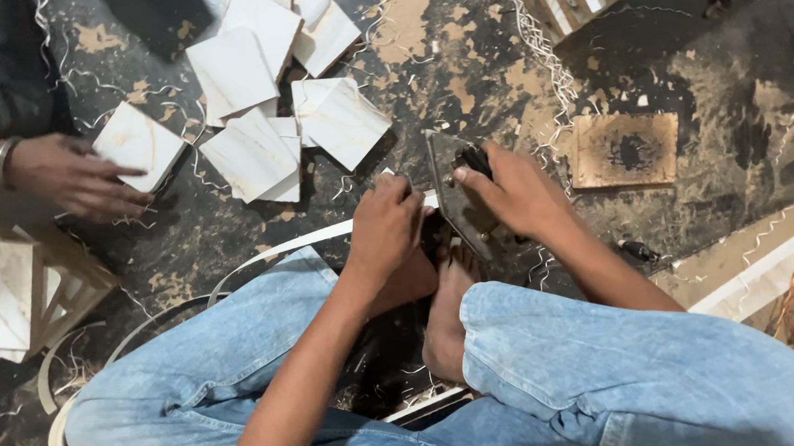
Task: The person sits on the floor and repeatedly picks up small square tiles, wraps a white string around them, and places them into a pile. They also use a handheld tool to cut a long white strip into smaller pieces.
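A: What sits at the middle?

B: A dark flat metal tool plate [455,191], tilted on edge on the floor just ahead of the person's bare foot [446,317]. The right hand [516,191] has its grip clenched on the black knob at the plate's top. The left hand [386,226], just beside it, is closed on the end of a thin white edge-band strip [278,250] that curves away past the blue-jeaned knee.

A: And further out?

B: Beyond both hands lies a scatter of white marbled square tiles [262,93]. Far to the left hand's side, a co-worker's hand [72,176] with a yellow sleeve touches one more tile. Off to the right hand's side rests a scorched brown wooden square [625,149]
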